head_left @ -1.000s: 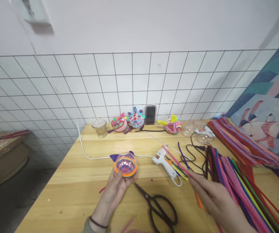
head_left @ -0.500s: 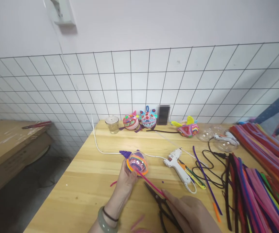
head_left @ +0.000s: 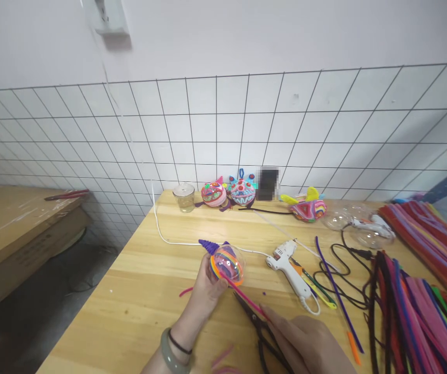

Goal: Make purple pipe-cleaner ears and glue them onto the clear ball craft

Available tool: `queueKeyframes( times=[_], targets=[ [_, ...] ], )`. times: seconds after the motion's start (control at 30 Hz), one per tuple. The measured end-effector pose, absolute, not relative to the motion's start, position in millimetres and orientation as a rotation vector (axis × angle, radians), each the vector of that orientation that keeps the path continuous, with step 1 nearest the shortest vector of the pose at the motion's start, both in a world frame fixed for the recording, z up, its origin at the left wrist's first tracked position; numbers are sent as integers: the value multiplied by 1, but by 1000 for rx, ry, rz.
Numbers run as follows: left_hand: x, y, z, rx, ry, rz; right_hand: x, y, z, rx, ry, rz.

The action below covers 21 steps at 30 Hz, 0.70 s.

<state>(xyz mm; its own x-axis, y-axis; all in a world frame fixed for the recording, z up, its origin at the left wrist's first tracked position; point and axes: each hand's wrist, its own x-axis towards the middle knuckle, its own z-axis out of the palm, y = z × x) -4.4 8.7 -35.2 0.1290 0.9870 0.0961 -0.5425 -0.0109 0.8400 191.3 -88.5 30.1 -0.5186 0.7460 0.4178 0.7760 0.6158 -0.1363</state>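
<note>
Beside ball (head_left: 227,264), glue gun (head_left: 287,266), scissors (head_left: 260,329)

Glue gun (head_left: 287,266) right of ball (head_left: 227,263); scissors (head_left: 260,330) nearer.

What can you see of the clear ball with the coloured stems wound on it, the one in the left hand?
The clear ball looks like transparent plastic, round, with orange, pink and purple fuzzy stems coiled around it in bands. A purple coiled cone sticks out at its upper left. The left hand holds it from below and behind, just above the wooden table. A pink stem runs from its lower side to the right hand, which pinches the other end.
</note>
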Motion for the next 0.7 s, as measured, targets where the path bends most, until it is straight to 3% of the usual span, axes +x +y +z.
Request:
queueKeyframes(
  times=[0.33,0.7],
  targets=[
    [-3,7,-30,813,698,1279,191,-85,36,-1176,-2337,-16],
    [-6,-3,-7,646,581,1038,202,-71,22,-1224,-2203,512]
  ],
)
